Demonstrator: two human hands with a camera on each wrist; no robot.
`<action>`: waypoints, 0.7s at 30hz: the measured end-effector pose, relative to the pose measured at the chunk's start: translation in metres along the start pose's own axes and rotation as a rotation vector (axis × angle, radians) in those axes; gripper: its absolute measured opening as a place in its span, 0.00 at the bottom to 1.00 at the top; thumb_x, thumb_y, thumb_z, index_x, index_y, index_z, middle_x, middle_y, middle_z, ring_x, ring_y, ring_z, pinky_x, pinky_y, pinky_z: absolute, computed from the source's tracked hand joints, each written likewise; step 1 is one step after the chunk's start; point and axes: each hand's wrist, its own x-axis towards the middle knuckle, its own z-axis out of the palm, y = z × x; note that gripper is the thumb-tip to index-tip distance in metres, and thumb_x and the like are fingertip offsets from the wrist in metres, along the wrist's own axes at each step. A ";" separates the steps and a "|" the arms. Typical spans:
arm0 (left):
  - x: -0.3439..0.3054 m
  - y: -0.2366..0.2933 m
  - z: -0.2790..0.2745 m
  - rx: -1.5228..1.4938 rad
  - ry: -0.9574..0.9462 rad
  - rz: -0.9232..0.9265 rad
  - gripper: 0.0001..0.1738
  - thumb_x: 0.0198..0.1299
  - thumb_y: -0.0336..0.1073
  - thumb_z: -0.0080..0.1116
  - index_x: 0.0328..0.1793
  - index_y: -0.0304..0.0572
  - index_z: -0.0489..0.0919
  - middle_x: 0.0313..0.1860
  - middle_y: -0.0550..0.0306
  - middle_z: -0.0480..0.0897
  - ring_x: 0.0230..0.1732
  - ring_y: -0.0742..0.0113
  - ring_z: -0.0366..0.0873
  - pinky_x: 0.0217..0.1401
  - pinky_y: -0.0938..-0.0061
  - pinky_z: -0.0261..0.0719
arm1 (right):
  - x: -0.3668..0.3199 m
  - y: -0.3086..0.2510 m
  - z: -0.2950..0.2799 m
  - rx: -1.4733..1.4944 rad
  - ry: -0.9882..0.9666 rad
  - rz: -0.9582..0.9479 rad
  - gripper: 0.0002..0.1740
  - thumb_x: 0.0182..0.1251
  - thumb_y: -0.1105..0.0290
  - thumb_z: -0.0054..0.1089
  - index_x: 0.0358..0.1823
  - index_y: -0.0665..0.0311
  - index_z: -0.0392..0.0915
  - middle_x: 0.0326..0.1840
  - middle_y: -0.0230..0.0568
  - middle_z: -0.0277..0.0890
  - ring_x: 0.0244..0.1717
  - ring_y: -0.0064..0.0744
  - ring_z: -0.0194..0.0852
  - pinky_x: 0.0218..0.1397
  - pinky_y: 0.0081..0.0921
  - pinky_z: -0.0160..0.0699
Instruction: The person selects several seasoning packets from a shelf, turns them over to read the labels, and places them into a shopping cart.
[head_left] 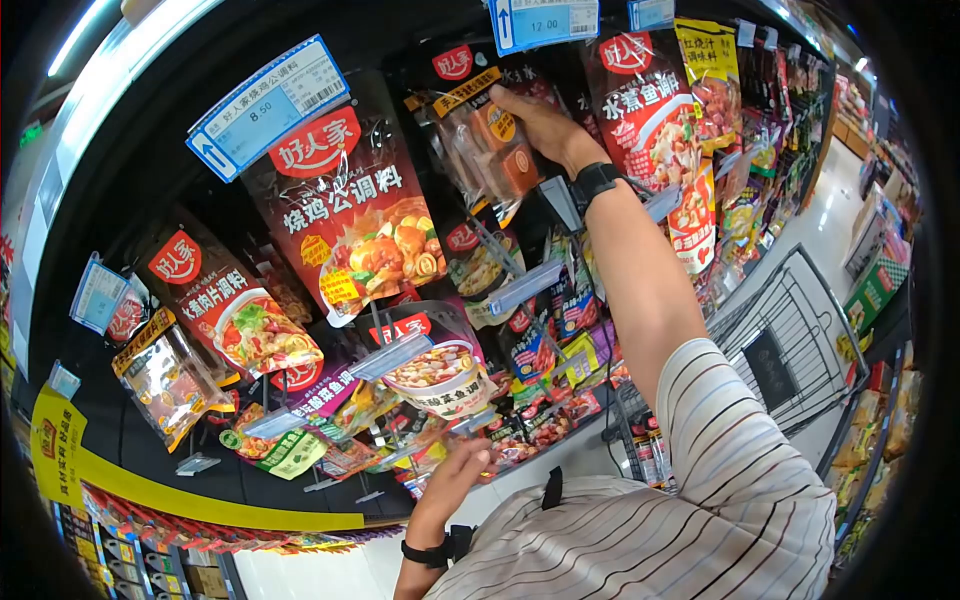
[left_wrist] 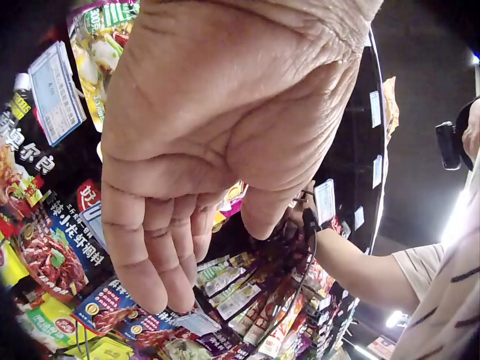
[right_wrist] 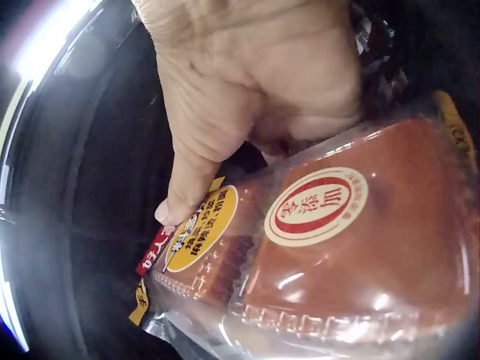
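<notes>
My right hand (head_left: 540, 130) grips a clear pack of red-brown seasoning blocks (head_left: 480, 160) by its upper edge, thumb across the front. In the right wrist view the thumb lies beside a yellow oval label on the pack (right_wrist: 337, 262), and the other fingers are hidden behind it. The pack is up among the hanging seasoning pouches. My left hand (head_left: 452, 485) is low in front of the rack, holding nothing. Its palm and loosely bent fingers show in the left wrist view. Nearest above it hangs a white-and-purple pouch with a bowl pictured on it (head_left: 440, 378).
A large red seasoning pouch (head_left: 350, 215) hangs left of the pack, and another red pouch (head_left: 635, 100) hangs right of my wrist. Blue price tags (head_left: 265, 105) stick out from the hooks. A wire shopping cart (head_left: 785, 350) stands in the aisle at the right.
</notes>
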 end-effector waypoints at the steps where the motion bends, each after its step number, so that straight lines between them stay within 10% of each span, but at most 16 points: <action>1: 0.000 0.005 0.002 0.007 0.000 0.001 0.24 0.76 0.44 0.50 0.67 0.32 0.72 0.57 0.49 0.82 0.53 0.62 0.82 0.53 0.70 0.80 | 0.001 0.002 0.000 0.006 0.004 0.001 0.37 0.70 0.44 0.62 0.67 0.67 0.71 0.64 0.42 0.76 0.66 0.31 0.70 0.72 0.28 0.64; 21: -0.003 -0.005 0.003 0.011 -0.057 0.022 0.26 0.76 0.47 0.49 0.68 0.33 0.71 0.58 0.50 0.81 0.53 0.63 0.82 0.53 0.70 0.81 | -0.041 -0.032 0.022 -0.086 0.021 -0.072 0.31 0.60 0.56 0.74 0.59 0.69 0.78 0.52 0.42 0.83 0.52 0.28 0.82 0.57 0.25 0.79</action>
